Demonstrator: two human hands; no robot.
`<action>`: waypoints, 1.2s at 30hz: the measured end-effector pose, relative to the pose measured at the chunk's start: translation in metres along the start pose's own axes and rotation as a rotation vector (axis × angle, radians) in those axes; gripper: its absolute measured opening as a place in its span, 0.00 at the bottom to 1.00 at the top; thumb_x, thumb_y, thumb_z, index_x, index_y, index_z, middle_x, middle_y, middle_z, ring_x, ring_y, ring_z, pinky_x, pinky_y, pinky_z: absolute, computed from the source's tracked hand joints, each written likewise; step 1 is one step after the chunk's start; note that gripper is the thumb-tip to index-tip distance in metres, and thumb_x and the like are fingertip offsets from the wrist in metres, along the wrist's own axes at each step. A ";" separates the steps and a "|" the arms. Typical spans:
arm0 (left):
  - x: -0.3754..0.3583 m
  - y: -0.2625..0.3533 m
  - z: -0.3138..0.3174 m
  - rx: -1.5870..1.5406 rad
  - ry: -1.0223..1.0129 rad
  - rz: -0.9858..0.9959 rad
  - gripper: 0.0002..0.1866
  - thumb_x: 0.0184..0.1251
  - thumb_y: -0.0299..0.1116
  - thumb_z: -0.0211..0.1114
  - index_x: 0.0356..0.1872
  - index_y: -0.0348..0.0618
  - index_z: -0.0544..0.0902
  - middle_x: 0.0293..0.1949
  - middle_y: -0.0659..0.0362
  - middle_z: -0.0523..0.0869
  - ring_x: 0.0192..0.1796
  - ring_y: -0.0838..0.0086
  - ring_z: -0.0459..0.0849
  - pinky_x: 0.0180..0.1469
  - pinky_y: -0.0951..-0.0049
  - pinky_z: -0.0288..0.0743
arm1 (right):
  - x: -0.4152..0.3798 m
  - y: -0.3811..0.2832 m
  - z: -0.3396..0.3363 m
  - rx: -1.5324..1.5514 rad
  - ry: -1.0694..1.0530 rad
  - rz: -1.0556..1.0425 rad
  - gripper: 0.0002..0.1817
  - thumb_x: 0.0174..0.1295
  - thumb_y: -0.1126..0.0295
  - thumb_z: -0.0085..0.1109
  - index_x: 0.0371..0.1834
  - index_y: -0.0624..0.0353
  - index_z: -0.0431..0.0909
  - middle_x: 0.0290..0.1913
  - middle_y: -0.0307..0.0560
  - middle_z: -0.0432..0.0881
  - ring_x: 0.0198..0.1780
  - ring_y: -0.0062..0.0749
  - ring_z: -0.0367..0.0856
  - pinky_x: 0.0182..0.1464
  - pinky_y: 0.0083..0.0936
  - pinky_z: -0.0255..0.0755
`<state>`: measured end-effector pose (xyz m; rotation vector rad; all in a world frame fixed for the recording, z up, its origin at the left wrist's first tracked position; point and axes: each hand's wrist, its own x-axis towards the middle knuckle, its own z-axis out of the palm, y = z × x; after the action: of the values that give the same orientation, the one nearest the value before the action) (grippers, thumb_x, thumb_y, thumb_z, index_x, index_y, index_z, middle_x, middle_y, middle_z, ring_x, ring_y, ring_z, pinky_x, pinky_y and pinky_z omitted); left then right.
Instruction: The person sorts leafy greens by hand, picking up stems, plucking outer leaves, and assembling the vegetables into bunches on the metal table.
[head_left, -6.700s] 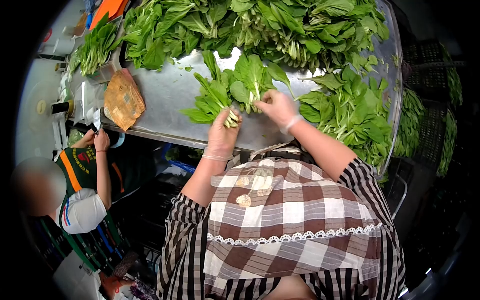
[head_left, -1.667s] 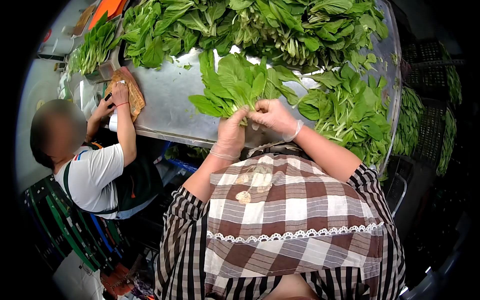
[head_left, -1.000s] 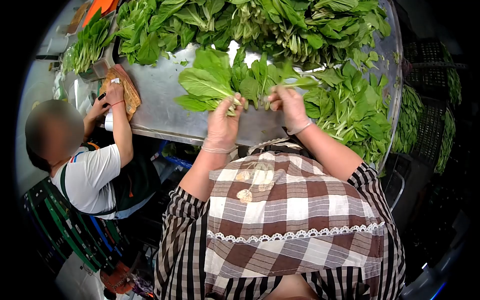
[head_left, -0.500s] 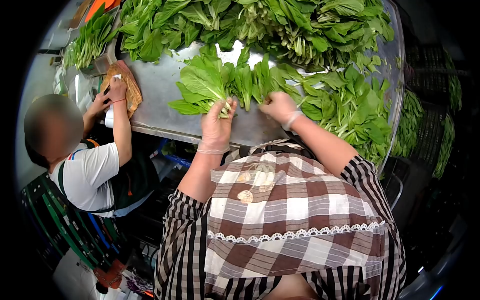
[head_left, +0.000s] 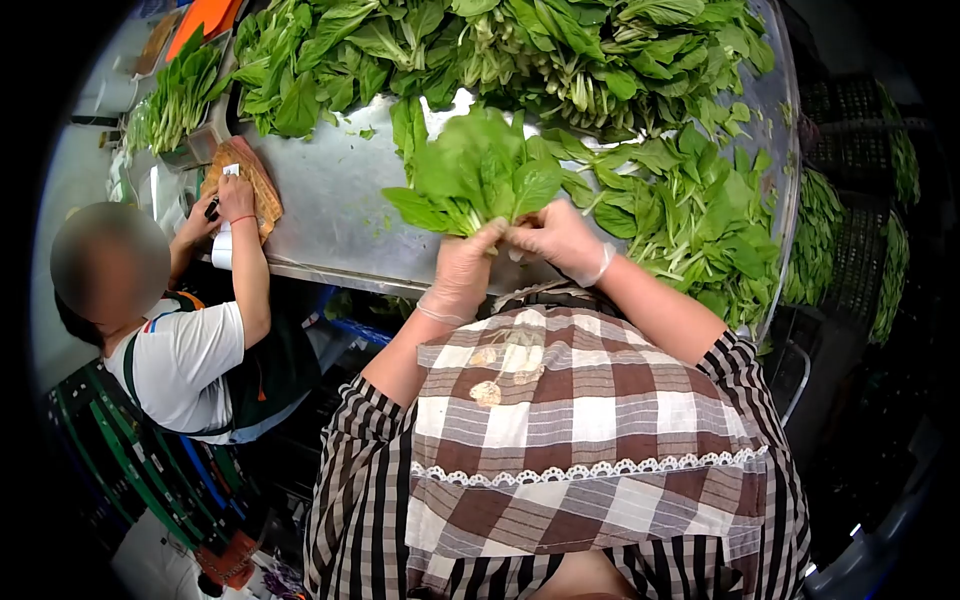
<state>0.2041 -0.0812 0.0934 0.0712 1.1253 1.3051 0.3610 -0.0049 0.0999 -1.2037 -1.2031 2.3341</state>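
Note:
A bunch of leafy greens (head_left: 475,170) is held upright over the near edge of the metal table, its leaves fanned away from me and slightly blurred. My left hand (head_left: 465,268), in a clear glove, is closed round the stem ends. Against it, my gloved right hand (head_left: 560,240) pinches at the same stems from the right side. The fingertips of both hands meet there, and the stem ends are mostly hidden. Just right of my right hand lies a loose heap of greens (head_left: 700,215).
A large pile of greens (head_left: 400,40) covers the back of the metal table (head_left: 320,190). At left, a co-worker (head_left: 190,340) handles a white label over an orange-brown packet (head_left: 255,185). Dark crates (head_left: 850,250) with greens stand at right.
My right hand has moved left to meet my left hand. Stalks that lay between them are now off the table, and the bunch looks fuller. The left hand shifted slightly right and nearer.

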 end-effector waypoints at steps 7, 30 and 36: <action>-0.001 0.007 0.016 0.040 0.124 0.081 0.11 0.65 0.24 0.67 0.47 0.37 0.81 0.40 0.59 0.85 0.42 0.72 0.84 0.47 0.70 0.80 | -0.005 0.004 0.007 0.184 0.108 -0.033 0.14 0.65 0.62 0.67 0.46 0.61 0.80 0.31 0.40 0.83 0.27 0.20 0.81 0.28 0.17 0.72; 0.018 0.027 -0.035 -0.220 0.217 -0.136 0.05 0.69 0.31 0.66 0.39 0.41 0.81 0.34 0.60 0.83 0.39 0.73 0.82 0.53 0.65 0.80 | 0.023 0.035 -0.033 -1.121 0.333 0.195 0.27 0.54 0.42 0.65 0.29 0.59 0.86 0.31 0.58 0.86 0.36 0.51 0.86 0.40 0.42 0.79; 0.015 0.032 -0.032 -0.191 0.147 -0.122 0.05 0.70 0.32 0.65 0.39 0.42 0.81 0.34 0.61 0.83 0.39 0.74 0.83 0.53 0.66 0.80 | 0.016 0.041 -0.053 -0.122 0.226 0.241 0.13 0.64 0.60 0.66 0.34 0.60 0.81 0.27 0.44 0.85 0.28 0.27 0.83 0.32 0.23 0.75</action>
<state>0.1567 -0.0757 0.0871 -0.2344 1.1053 1.3175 0.3976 0.0081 0.0425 -1.6881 -1.1926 2.2329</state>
